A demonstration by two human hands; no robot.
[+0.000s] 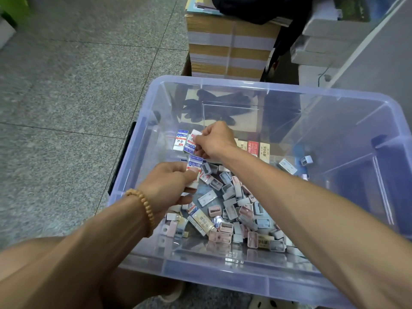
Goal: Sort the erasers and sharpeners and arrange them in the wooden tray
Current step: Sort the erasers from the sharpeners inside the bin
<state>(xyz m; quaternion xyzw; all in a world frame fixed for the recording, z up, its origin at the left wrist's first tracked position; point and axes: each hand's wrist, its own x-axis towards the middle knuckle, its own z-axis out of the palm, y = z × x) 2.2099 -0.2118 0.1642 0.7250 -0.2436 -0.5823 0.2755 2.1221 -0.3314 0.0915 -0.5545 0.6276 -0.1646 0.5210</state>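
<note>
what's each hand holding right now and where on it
Left hand holds a blue-and-white eraser by its lower end. Right hand pinches another eraser at its right edge.

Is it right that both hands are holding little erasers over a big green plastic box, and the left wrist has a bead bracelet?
Nearly. The plastic box is clear with a bluish-purple tint, not green, as the head view shows. The rest holds: the left hand and right hand each hold little erasers over it, and the left wrist wears a bead bracelet.
</note>
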